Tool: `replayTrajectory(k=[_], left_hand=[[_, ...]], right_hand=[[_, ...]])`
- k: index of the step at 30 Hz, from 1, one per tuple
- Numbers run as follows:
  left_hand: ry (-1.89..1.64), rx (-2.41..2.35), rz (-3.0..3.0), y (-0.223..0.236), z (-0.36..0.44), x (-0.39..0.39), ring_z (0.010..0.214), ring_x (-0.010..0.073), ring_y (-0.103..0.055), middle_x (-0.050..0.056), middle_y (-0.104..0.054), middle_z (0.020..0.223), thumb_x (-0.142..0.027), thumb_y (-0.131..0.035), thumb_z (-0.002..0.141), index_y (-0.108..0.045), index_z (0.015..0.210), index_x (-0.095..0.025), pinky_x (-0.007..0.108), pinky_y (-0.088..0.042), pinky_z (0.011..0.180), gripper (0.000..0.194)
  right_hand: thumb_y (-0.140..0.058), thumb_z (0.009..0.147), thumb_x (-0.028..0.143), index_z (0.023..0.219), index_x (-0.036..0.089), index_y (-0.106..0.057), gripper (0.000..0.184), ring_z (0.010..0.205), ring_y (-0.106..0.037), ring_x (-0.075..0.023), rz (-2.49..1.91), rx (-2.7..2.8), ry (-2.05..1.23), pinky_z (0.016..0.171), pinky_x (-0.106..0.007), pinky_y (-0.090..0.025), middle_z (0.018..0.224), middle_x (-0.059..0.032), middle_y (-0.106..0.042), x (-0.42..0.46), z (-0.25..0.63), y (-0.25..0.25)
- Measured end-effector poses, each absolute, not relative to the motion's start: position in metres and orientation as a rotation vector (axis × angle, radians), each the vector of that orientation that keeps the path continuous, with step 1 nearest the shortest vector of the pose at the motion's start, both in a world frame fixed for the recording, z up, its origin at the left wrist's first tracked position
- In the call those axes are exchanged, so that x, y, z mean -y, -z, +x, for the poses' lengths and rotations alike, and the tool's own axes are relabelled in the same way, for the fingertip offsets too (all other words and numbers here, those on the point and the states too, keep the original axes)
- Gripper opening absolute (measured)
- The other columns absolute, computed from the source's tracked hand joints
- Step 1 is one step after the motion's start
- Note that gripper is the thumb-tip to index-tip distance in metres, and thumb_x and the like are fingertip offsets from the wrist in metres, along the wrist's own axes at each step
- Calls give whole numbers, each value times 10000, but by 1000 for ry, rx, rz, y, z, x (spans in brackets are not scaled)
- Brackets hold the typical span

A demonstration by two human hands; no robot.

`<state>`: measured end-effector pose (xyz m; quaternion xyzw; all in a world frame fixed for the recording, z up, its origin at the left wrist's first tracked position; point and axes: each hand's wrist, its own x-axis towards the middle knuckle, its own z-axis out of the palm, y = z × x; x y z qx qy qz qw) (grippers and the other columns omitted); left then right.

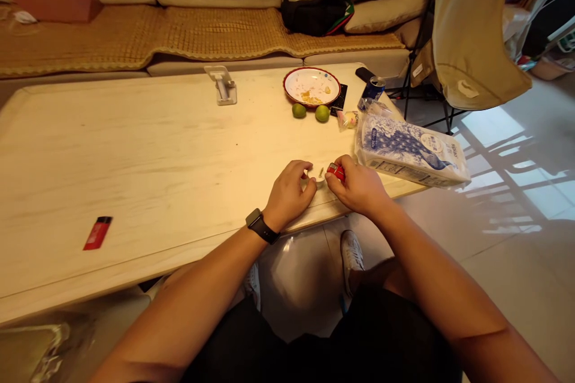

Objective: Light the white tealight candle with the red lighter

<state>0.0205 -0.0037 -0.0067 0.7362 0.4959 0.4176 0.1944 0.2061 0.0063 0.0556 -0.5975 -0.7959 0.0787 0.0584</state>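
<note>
Near the front edge of the table, my right hand (pixel 357 185) is closed around a red lighter (pixel 336 172) whose metal top points left. Facing it, my left hand (pixel 291 190), with a black watch on the wrist, curls its thumb and fingers at a small pale object (pixel 320 178). A thin yellowish-green bit stands up from that object; its kind is too small to make out. The two hands are a short gap apart. A second red lighter (pixel 97 233) with a black top lies far to the left on the pale wooden table (pixel 179 155).
Beyond my right hand lies a plastic-wrapped paper pack (pixel 411 149). Two green fruits (pixel 311 112) sit before a red-rimmed plate (pixel 312 85) with food remains. A can (pixel 372 93), a small wrapped packet (pixel 348 119) and a phone stand (pixel 221 87) are farther back.
</note>
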Motion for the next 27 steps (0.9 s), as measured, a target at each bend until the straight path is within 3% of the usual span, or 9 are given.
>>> replayTrajectory(k=[5,27], left_hand=[[-1166,-1386,2072,6,21,4,896,180,-605,84,-614,1094,-178,-551,881,-565,1121,-190,381,-521,872,240],[-1165,-1376,2063,7,20,4,905,180,-602,86,-607,1108,-183,-548,888,-560,1134,-195,389,-519,883,246]], right_hand=[[-467,913,598,1216,206,-521,499,829,-683,-284,-1847,2410,-228,680,-309,-395,893,-74,-750,-6,205,-55],[-459,902,509,1282,179,-524,507,899,-687,-326,-1971,2433,-169,724,-347,-432,929,-122,-754,-10,190,-64]])
